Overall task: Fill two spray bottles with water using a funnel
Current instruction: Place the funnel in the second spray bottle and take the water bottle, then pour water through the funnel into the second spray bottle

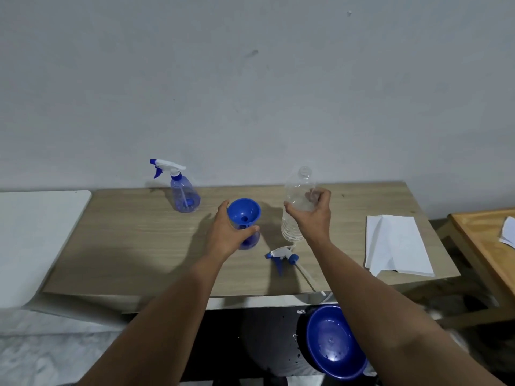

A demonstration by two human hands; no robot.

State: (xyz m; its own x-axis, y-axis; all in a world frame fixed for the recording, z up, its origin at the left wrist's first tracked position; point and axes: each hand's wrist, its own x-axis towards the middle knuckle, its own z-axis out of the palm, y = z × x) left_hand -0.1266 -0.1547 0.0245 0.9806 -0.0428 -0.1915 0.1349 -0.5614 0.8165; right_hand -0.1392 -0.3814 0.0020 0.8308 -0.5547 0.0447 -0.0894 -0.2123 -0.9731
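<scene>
On a wooden table [139, 246], the left hand [223, 235] grips an open spray bottle [249, 242] with a blue funnel [243, 213] in its neck. The right hand [312, 215] holds a clear water bottle [295, 196] upright beside it. A capped second sprayer [184, 190] stands behind; a loose trigger head [281, 256] lies nearer.

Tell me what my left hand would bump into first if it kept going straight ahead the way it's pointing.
Nothing new: your left hand already wraps the spray bottle holding the blue funnel. Pushing on would shove that bottle toward the wall. The capped spray bottle looks left of that line, though depth is unclear.
</scene>
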